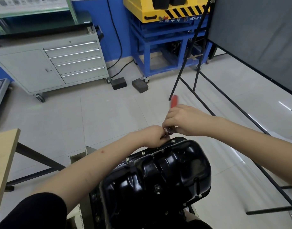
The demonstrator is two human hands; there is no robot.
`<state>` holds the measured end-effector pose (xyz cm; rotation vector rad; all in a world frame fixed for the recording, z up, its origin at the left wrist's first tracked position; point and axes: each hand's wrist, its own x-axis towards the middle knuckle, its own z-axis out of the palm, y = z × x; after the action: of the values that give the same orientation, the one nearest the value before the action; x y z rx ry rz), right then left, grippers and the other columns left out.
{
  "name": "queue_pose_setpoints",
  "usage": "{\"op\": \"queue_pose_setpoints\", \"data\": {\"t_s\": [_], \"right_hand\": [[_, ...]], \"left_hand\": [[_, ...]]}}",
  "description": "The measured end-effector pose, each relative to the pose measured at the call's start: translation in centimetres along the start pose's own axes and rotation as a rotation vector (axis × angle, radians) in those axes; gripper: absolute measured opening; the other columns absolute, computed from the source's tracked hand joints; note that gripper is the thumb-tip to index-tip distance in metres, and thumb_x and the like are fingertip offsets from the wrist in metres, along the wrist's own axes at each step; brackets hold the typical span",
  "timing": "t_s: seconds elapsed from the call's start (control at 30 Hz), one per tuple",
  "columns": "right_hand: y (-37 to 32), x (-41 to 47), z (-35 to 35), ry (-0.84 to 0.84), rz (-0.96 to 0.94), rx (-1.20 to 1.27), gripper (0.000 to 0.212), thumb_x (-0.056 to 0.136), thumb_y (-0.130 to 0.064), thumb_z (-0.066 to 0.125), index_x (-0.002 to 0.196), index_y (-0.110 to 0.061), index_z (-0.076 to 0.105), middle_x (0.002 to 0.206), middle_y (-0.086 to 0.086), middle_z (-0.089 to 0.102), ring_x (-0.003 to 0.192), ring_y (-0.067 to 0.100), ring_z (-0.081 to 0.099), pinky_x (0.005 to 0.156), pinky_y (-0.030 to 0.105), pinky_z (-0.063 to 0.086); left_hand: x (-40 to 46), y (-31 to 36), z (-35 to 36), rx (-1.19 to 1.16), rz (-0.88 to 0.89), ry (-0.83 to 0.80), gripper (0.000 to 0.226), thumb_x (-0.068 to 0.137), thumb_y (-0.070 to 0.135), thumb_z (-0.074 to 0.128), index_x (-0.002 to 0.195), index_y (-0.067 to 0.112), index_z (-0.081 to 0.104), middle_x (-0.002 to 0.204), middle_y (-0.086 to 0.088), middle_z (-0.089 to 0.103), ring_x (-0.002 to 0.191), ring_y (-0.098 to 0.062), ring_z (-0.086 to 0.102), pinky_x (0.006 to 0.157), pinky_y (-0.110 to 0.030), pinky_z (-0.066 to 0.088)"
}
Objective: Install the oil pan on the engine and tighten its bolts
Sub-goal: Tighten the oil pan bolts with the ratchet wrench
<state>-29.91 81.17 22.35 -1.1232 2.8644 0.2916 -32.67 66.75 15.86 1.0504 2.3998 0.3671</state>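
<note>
Both my hands on the red-handled ratchet wrench [173,100] at the pan's far edge

My right hand [183,120] grips the wrench; my left hand [154,136] pinches its socket end at the flange, 12 o'clock on the glossy black stamped-steel oil pan [160,174], which sits on the engine with silver flange bolts [143,153] along its 10 o'clock rim

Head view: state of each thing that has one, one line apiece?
Oil pan: seated on the engine, flange bolts in.
Ratchet: red handle up, head end at the pan's far edge.
Right hand: grips the ratchet.
Left hand: pinches at the ratchet's head.
Cabinet drawers: closed.
</note>
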Motion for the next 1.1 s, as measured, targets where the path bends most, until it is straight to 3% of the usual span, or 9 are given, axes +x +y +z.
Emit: {"op": "queue_pose_setpoints", "data": {"t_s": [0.17, 0.27, 0.43, 0.53, 0.63, 0.7, 0.87, 0.97, 1.1], "right_hand": [[-0.1, -0.2, 0.0, -0.044, 0.129, -0.015, 0.042, 0.086, -0.057, 0.047, 0.099, -0.019, 0.058, 0.092, 0.002, 0.065, 0.087, 0.025, 0.058, 0.066, 0.028, 0.031], [-0.5, -0.4, 0.1, -0.052, 0.185, 0.039, 0.04, 0.086, -0.055, 0.048, 0.097, -0.018, 0.057, 0.089, 0.003, 0.064, 0.085, 0.026, 0.059, 0.06, 0.027, 0.029], [-0.1, -0.4, 0.3, 0.005, 0.017, 0.015, 0.028, 0.092, -0.032, 0.045, 0.118, -0.029, 0.055, 0.113, -0.01, 0.059, 0.112, 0.011, 0.046, 0.098, 0.022, 0.024], [-0.2, -0.4, 0.6, 0.029, 0.04, -0.038, 0.033, 0.091, -0.044, 0.045, 0.114, -0.024, 0.057, 0.108, -0.007, 0.064, 0.107, 0.014, 0.053, 0.105, 0.024, 0.019], [-0.5, -0.5, 0.8, 0.012, 0.169, -0.001, 0.049, 0.086, -0.06, 0.044, 0.099, -0.016, 0.059, 0.093, 0.003, 0.068, 0.092, 0.026, 0.059, 0.078, 0.025, 0.033], [-0.7, -0.5, 0.7, 0.006, 0.197, 0.028, 0.043, 0.087, -0.056, 0.046, 0.098, -0.016, 0.059, 0.092, 0.003, 0.066, 0.089, 0.026, 0.058, 0.067, 0.027, 0.031], [-0.4, -0.7, 0.6, 0.051, 0.018, -0.027, 0.029, 0.092, -0.033, 0.042, 0.117, -0.031, 0.055, 0.111, -0.013, 0.059, 0.113, 0.01, 0.045, 0.097, 0.023, 0.023], [-0.3, -0.6, 0.7, 0.045, 0.029, -0.065, 0.029, 0.09, -0.039, 0.046, 0.115, -0.028, 0.056, 0.108, -0.01, 0.063, 0.106, 0.013, 0.053, 0.103, 0.023, 0.018], [-0.4, -0.6, 0.7, -0.031, 0.116, -0.003, 0.038, 0.088, -0.053, 0.047, 0.107, -0.021, 0.054, 0.099, -0.003, 0.066, 0.089, 0.023, 0.059, 0.074, 0.027, 0.034]], "left_hand": [[-0.3, -0.4, 0.0, -0.079, -0.013, 0.009, 0.027, 0.095, 0.024, 0.043, 0.082, 0.004, 0.055, 0.08, -0.018, 0.06, 0.07, -0.024, 0.047, 0.064, -0.03, 0.035], [-0.4, -0.3, 0.3, -0.035, -0.032, 0.079, 0.032, 0.095, 0.027, 0.045, 0.072, 0.005, 0.049, 0.072, -0.019, 0.057, 0.068, -0.027, 0.048, 0.057, -0.028, 0.027], [0.0, 0.1, 0.7, -0.032, 0.001, 0.035, 0.034, 0.097, 0.023, 0.038, 0.092, -0.006, 0.056, 0.089, -0.023, 0.062, 0.082, -0.033, 0.055, 0.066, -0.03, 0.035], [-0.2, -0.2, 0.4, -0.066, 0.003, 0.009, 0.03, 0.096, 0.024, 0.04, 0.088, -0.002, 0.053, 0.084, -0.022, 0.059, 0.074, -0.028, 0.051, 0.068, -0.032, 0.039], [-0.6, -0.4, 0.2, -0.057, -0.024, 0.069, 0.028, 0.095, 0.028, 0.045, 0.076, 0.008, 0.048, 0.07, -0.013, 0.053, 0.068, -0.025, 0.046, 0.062, -0.029, 0.034], [-0.5, -0.3, 0.4, -0.004, -0.028, 0.089, 0.031, 0.095, 0.027, 0.043, 0.084, 0.0, 0.053, 0.081, -0.018, 0.061, 0.076, -0.031, 0.053, 0.067, -0.032, 0.038], [-0.1, 0.1, 0.8, 0.028, 0.008, 0.035, 0.034, 0.097, 0.023, 0.037, 0.094, -0.005, 0.056, 0.092, -0.023, 0.062, 0.084, -0.034, 0.055, 0.069, -0.03, 0.036], [-0.1, -0.1, 0.5, -0.01, 0.003, 0.007, 0.031, 0.097, 0.026, 0.039, 0.09, -0.001, 0.052, 0.084, -0.018, 0.059, 0.077, -0.03, 0.051, 0.065, -0.028, 0.034], [-0.3, -0.3, 1.0, -0.025, -0.03, 0.069, 0.037, 0.094, 0.035, 0.044, 0.09, -0.001, 0.055, 0.082, -0.019, 0.061, 0.073, -0.028, 0.051, 0.067, -0.033, 0.039]]}}
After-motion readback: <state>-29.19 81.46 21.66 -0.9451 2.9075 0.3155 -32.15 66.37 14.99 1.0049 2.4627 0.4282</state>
